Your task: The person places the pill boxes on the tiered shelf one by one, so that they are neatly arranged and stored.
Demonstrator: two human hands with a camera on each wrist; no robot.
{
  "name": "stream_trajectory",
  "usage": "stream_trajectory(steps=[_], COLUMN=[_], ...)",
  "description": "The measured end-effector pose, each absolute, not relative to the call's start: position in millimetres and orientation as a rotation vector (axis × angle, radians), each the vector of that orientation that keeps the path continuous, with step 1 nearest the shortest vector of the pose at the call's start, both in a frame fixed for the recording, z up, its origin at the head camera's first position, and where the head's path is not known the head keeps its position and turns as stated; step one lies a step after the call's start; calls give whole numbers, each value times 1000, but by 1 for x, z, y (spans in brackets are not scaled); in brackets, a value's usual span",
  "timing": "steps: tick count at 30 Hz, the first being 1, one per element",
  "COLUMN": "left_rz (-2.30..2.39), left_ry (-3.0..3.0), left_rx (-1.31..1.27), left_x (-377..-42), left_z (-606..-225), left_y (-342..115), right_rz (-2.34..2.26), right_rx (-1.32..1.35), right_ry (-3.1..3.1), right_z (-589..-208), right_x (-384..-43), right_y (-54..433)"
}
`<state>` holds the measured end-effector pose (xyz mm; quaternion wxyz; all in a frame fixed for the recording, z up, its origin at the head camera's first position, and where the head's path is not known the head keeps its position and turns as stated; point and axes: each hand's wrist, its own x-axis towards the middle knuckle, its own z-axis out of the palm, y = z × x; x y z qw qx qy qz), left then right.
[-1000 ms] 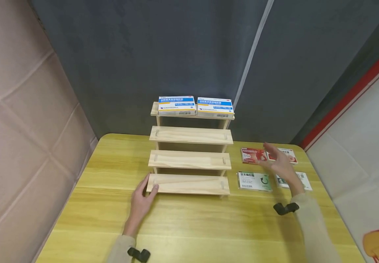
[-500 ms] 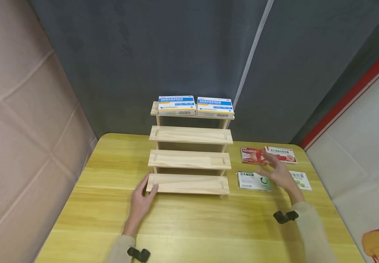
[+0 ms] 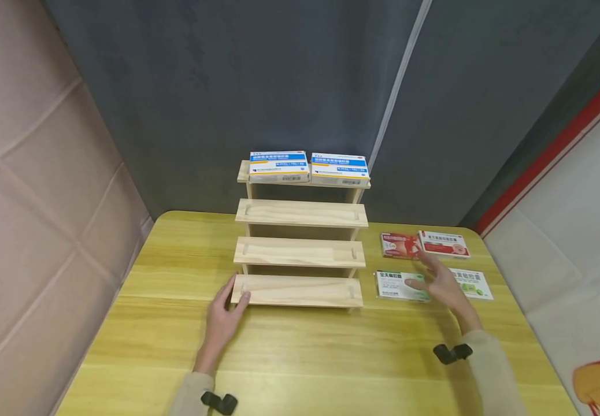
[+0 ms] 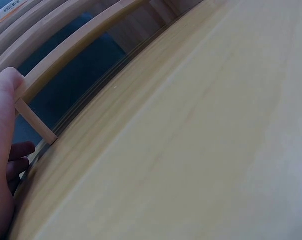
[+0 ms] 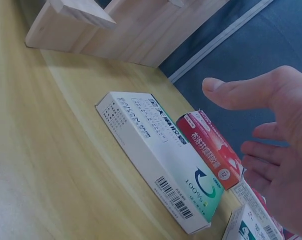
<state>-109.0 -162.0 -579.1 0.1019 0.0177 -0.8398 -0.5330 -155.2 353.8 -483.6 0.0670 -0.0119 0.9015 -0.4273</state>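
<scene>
A stepped wooden display rack (image 3: 297, 291) stands mid-table. My left hand (image 3: 222, 318) grips the left end of its lowest step. The thumb lies on top in the left wrist view; the other fingers curl beside the leg, partly hidden. On the right, my right hand (image 3: 443, 288) hovers over the medicine boxes, thumb and fingers spread apart, holding nothing. Nearest to it are a white-and-green medicine box (image 5: 161, 150) and, behind, a red medicine box (image 5: 211, 145). A white-and-red box (image 3: 443, 244) and another white box with green print (image 3: 476, 285) lie farther right, the latter partly covered by the hand.
Two blue-and-white medicine boxes (image 3: 279, 166) lie side by side on the rack's top step. A dark grey curtain (image 3: 201, 104) hangs behind the wooden table (image 3: 300, 358). Pale panels flank both sides.
My right hand has drawn back slightly toward me, from over the red boxes to over the white-and-green ones, uncovering the white-and-red box. The left hand stays put.
</scene>
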Motion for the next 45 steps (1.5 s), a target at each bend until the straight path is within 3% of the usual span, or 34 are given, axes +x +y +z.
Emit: stream_trajectory(steps=[45], left_rz=[-1568], left_ry=[-2491], left_rx=[63], left_x=[-108], left_z=[-576], left_y=[-162], right_rz=[-1309], right_rx=[52], right_ry=[2666], right_z=[-527], right_x=[-131], right_y=[362])
